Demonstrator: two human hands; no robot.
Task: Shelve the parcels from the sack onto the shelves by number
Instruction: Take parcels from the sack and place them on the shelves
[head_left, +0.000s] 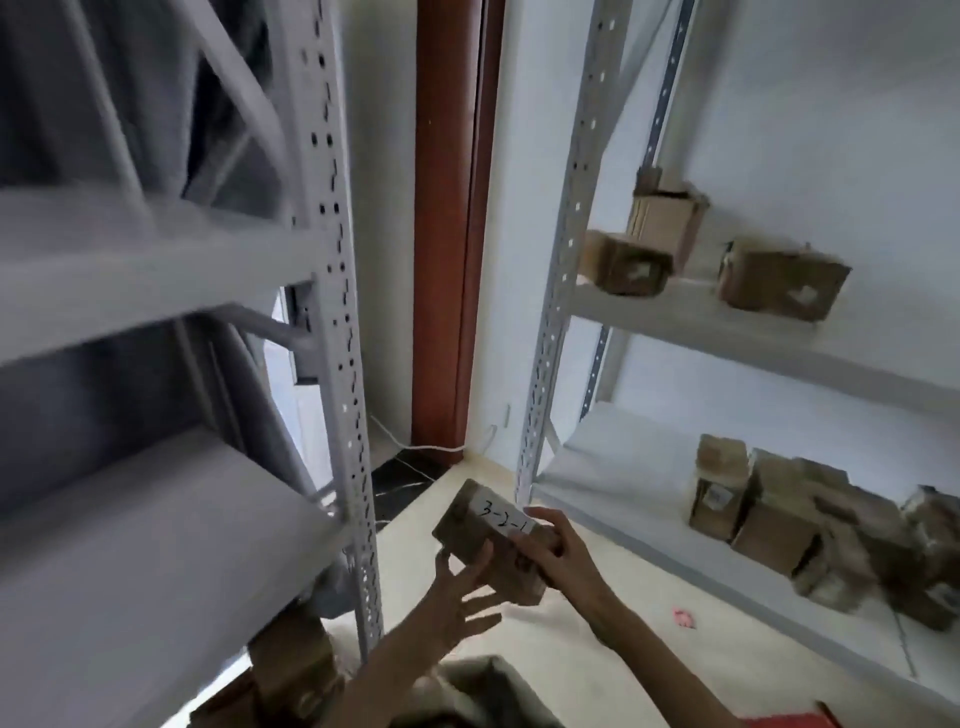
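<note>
A small brown cardboard parcel (480, 540) with a white label reading 3-2-1 is held low in the middle of the view, over the floor between two racks. My right hand (558, 558) grips its right end, thumb on top by the label. My left hand (462, 597) supports it from below with fingers spread. The sack (478, 686) shows as a dull olive fold at the bottom edge, between my forearms.
A white metal rack (343, 312) stands at the left with bare grey shelves and some parcels (291, 670) under it. The right rack (691, 322) carries three boxes (779, 280) on its upper shelf and several boxes (810, 525) on the lower shelf. A brown door frame (447, 234) stands behind.
</note>
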